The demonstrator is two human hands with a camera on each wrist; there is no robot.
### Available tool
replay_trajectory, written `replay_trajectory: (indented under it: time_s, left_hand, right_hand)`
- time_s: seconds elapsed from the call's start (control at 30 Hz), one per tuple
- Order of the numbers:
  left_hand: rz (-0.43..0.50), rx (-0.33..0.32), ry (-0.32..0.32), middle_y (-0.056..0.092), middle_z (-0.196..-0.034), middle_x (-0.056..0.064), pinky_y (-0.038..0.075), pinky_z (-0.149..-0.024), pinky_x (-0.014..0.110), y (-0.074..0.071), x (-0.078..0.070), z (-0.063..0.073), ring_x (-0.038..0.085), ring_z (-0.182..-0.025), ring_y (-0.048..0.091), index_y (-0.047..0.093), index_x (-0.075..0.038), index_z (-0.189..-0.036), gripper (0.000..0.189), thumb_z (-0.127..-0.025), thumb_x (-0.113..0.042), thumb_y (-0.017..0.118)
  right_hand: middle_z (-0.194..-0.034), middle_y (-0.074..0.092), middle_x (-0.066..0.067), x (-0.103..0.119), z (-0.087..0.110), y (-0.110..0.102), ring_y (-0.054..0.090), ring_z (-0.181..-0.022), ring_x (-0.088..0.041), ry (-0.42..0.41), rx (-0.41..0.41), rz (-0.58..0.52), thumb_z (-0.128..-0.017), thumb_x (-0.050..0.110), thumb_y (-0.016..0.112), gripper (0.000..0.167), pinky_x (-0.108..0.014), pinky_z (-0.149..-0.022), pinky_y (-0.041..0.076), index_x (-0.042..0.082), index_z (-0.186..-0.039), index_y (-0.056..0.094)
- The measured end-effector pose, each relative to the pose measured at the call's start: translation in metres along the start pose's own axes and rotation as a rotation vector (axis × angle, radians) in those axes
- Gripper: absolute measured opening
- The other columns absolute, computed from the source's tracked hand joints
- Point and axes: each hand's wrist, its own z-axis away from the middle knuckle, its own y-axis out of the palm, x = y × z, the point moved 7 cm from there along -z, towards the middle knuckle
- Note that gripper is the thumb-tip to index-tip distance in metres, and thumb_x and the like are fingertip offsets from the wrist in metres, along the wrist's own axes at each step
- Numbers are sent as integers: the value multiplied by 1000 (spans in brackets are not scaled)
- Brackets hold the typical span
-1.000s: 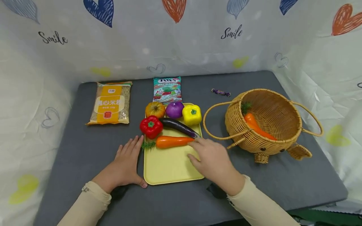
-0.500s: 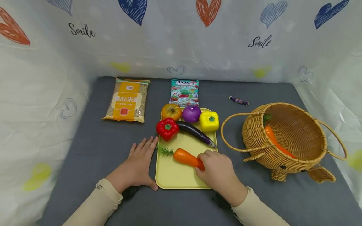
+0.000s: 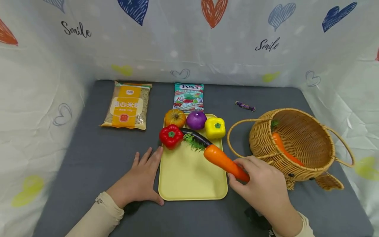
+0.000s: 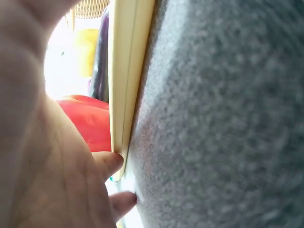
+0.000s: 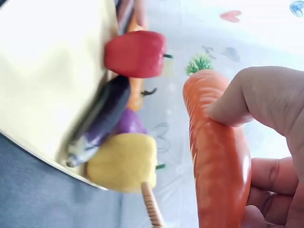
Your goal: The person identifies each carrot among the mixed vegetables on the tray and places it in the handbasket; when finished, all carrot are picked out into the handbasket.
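An orange carrot (image 3: 220,158) with a green leafy top is gripped near its narrow end by my right hand (image 3: 262,187). It hangs over the right side of the yellow tray (image 3: 192,184), its leaves overlapping the eggplant (image 3: 195,135) in the head view. The right wrist view shows the thumb pressed on the carrot (image 5: 216,152) and fingers behind it. My left hand (image 3: 139,182) lies spread at the tray's left edge, fingertips at its rim in the left wrist view. Also on the tray are a red bell pepper (image 3: 171,136), a pumpkin (image 3: 175,118), a purple onion (image 3: 196,120) and a yellow bell pepper (image 3: 215,128).
To the right stands a wicker basket (image 3: 260,138) with raised handles and another carrot (image 3: 285,149) inside. At the back lie a bag of grain (image 3: 128,105), a Fox's candy bag (image 3: 188,97) and a wrapped candy (image 3: 245,106). A printed curtain borders the table.
My right hand has taken hold of the carrot, drawn it away from the eggplant, then lifted it rightward toward the basket. The left hand stays at the tray's edge. The head view has shifted.
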Motion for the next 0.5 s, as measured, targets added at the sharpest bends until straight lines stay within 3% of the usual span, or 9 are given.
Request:
replay_trajectory:
  time_s: [0.3, 0.4, 0.5]
  left_hand:
    - [22, -6, -33, 3, -178, 13, -11, -119, 74, 2, 5, 6, 41, -162, 3, -12, -12, -171, 170, -54, -88, 86]
    - [-2, -1, 5, 0, -179, 9, -10, -120, 73, 1, -1, -5, 39, -163, 1, -13, -13, -170, 168, -56, -93, 81]
    - [-48, 22, 58, -2, -179, 7, -8, -121, 72, 4, -18, -23, 36, -163, -2, -12, -11, -170, 166, -58, -92, 80]
  right_hand:
    - [-95, 76, 0, -9, -7, -19, 58, -59, -10, 24, -55, 2, -74, 36, 83, 36, -31, -46, 48, 13, -102, 82]
    - [-95, 76, -2, -20, -3, -30, 59, -59, -12, 76, -56, 42, -74, 39, 82, 38, -31, -45, 46, 14, -102, 81]
    - [-92, 75, -6, -36, 9, -47, 60, -60, -19, 160, -52, 85, -72, 40, 84, 41, -32, -45, 45, 11, -101, 81]
